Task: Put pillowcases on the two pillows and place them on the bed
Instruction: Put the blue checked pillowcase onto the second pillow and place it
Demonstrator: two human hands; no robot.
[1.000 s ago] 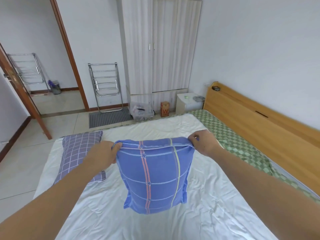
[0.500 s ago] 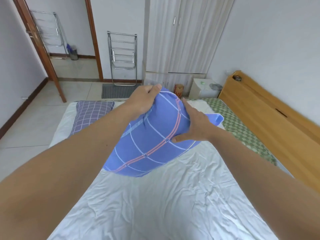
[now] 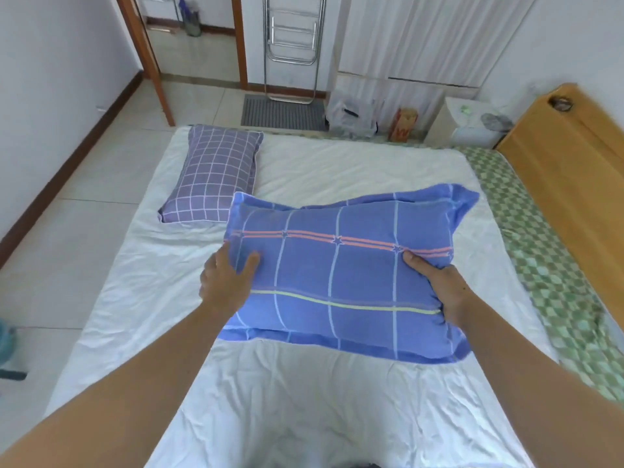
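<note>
Since the earlier frames the blue pillow (image 3: 341, 275) has gone from hanging upright by its top corners, through a tilted turn, to lying nearly flat with its long side across the view.

Head view: pillow is in a blue pillowcase with white grid lines, a red double stripe and a yellow-green stripe. It sits low over the white sheet (image 3: 304, 400); whether it fully rests on the sheet cannot be told. Left hand (image 3: 224, 282) grips the pillow's left edge, thumb on top, fingers under the fabric. Right hand (image 3: 439, 288) grips the right edge, thumb on top, fingers hidden beneath. Both forearms reach in from the bottom of the frame.

Second pillow (image 3: 216, 175), in a purple checked case, lies flat on the sheet at far left, just beyond the blue pillow's left corner. Green checked mattress cover (image 3: 540, 265) shows along the right, beside the wooden headboard (image 3: 567, 170).
</note>
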